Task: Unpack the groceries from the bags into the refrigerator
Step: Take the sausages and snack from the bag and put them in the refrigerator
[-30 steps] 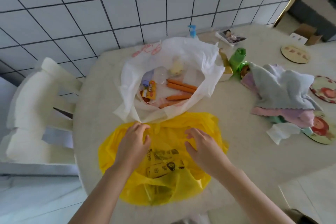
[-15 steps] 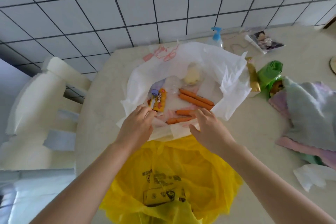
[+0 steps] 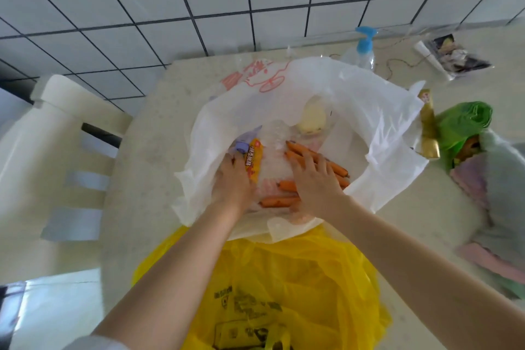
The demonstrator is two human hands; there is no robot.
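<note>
At the far left a white chair (image 3: 61,148) stands against the table (image 3: 147,179). Your left hand (image 3: 231,179) reaches inside the open white bag (image 3: 369,111), fingers resting on a yellow packet (image 3: 253,160) beside a pale purple item (image 3: 241,148); whether they curl round the packet cannot be told. Your right hand (image 3: 314,179) lies palm down, fingers fairly straight, on the carrots (image 3: 284,200) in the same bag, with a clear wrapped item (image 3: 277,135) and a pale rounded item (image 3: 312,119) beyond. The yellow bag (image 3: 284,287) lies nearest you, touching the white one. Behind stands a blue-capped bottle (image 3: 360,48). To the right lie a gold packet (image 3: 428,128), a green bag (image 3: 463,122) and folded cloths (image 3: 500,185).
</note>
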